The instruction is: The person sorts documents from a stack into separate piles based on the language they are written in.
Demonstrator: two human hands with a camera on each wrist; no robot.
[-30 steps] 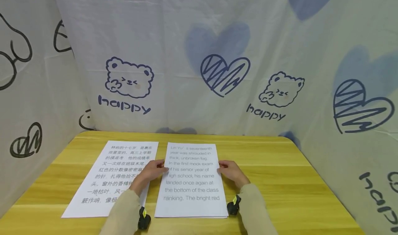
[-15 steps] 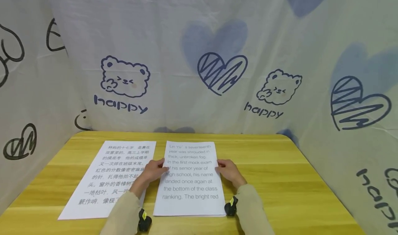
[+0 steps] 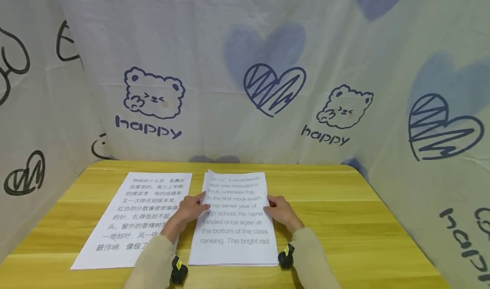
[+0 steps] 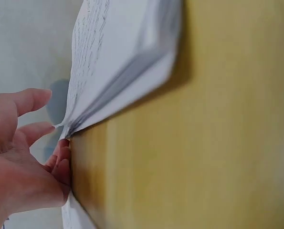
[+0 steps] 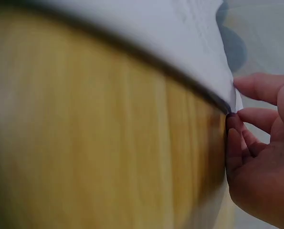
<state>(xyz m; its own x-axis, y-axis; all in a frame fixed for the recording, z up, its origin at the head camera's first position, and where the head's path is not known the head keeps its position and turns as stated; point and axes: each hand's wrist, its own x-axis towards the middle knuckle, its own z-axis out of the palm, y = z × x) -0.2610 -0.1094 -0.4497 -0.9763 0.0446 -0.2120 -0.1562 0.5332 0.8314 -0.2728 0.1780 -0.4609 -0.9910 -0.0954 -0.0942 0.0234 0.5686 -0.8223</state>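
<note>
A stack of white paper printed with English text (image 3: 235, 221) lies between both hands on the wooden table (image 3: 344, 221). My left hand (image 3: 191, 209) holds its left edge, thumb overlapping the top sheet in the head view. In the left wrist view the left index fingertip (image 4: 46, 128) meets the edge, the thumb stands raised, and other fingers curl low by the tabletop. Sheets spread apart along the near side there. My right hand (image 3: 281, 210) pinches the right edge; in the right wrist view its thumb (image 5: 256, 87) touches the paper above the index finger.
A sheet with Chinese text (image 3: 141, 216) lies left of the stack, partly under the left forearm. A light cloth (image 3: 214, 89) with hearts and bears surrounds the table at the back and sides. Black wrist devices (image 3: 286, 256) sit at both sleeves.
The stack's top left corner has lifted slightly, showing another sheet's corner behind it. The left thumb reaches a little further over the page. Over the whole second, the view has shifted slightly.
</note>
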